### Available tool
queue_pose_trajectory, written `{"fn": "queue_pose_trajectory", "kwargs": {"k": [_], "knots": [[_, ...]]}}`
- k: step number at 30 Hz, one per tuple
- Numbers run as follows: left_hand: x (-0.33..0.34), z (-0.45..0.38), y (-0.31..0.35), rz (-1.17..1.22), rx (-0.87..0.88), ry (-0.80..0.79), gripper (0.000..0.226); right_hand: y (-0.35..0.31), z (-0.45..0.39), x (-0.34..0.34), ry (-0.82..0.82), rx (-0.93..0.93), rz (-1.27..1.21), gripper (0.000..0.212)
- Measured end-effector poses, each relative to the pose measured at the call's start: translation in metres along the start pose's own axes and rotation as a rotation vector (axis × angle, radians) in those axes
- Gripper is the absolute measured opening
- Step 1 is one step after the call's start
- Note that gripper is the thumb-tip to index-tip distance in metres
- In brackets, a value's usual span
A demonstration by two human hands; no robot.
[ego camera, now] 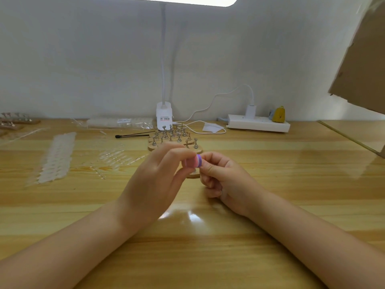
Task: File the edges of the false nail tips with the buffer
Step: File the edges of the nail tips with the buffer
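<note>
Both hands meet above the middle of the wooden table point(270, 184). My left hand point(154, 180) grips a small pink buffer block point(192, 162) with a purple face, forefinger on top and thumb below. My right hand point(225, 180) pinches thumb and forefinger together right against that purple face. The clear false nail tip between them is too small and blurred to make out. Rows of clear nail tips point(56, 157) lie on the table to the left, and several loose tips point(112, 155) lie nearer the hands.
A small wooden stand point(193, 175) sits just under the hands. Wooden bases with metal tip holders point(173, 136) stand behind, in front of a white lamp base point(164, 115). A black-tipped tool point(133, 134), a power strip point(258, 123) and cardboard point(364, 59) are also here.
</note>
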State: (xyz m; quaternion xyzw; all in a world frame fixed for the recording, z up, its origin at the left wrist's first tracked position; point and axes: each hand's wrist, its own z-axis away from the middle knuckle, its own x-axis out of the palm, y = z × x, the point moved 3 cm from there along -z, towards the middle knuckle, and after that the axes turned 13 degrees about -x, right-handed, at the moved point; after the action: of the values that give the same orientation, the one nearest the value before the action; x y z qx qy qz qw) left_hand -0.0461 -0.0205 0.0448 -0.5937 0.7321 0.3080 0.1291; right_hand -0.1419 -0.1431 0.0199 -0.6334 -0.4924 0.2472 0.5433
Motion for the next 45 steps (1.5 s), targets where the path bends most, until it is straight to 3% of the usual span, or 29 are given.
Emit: {"fn": "queue_pose_trajectory", "kwargs": {"k": [6,10,14,16,20,25,29,34,39,42,45], "knots": [[-0.001,0.002,-0.011,-0.188,-0.017,0.046,0.022,-0.001,-0.001,0.000,-0.030,0.075,-0.037,0.010],[0.007,0.006,0.000,-0.251,0.202,0.037,0.021,-0.001,-0.001,0.002,-0.069,0.071,-0.016,0.010],[0.004,0.004,-0.014,-0.345,0.073,0.032,0.035,-0.002,-0.002,0.000,-0.066,0.100,-0.027,0.010],[0.000,0.003,-0.014,-0.315,0.058,0.079,0.034,-0.002,-0.002,0.001,-0.060,0.102,-0.034,0.010],[0.008,0.007,0.000,-0.261,0.252,0.039,0.024,-0.003,-0.001,0.001,-0.094,0.099,-0.039,0.011],[-0.004,0.000,-0.012,-0.266,0.132,0.067,0.036,-0.003,-0.001,0.000,-0.152,0.132,-0.031,0.007],[0.005,0.006,0.005,-0.195,0.300,0.024,0.029,-0.003,-0.001,0.001,-0.185,0.116,-0.040,0.007],[-0.004,-0.001,-0.009,-0.278,0.099,0.060,0.031,-0.004,-0.002,-0.002,-0.159,0.128,-0.072,0.004],[0.006,0.007,0.008,-0.263,0.301,0.059,0.032,-0.002,-0.002,-0.001,-0.184,0.109,-0.066,0.007],[0.002,0.003,0.000,-0.299,0.199,0.052,0.038,-0.003,-0.002,-0.002,-0.192,0.116,-0.075,0.006],[-0.007,-0.001,-0.002,-0.229,0.111,0.063,0.021,-0.004,-0.001,-0.002,-0.192,0.117,-0.082,0.005]]}}
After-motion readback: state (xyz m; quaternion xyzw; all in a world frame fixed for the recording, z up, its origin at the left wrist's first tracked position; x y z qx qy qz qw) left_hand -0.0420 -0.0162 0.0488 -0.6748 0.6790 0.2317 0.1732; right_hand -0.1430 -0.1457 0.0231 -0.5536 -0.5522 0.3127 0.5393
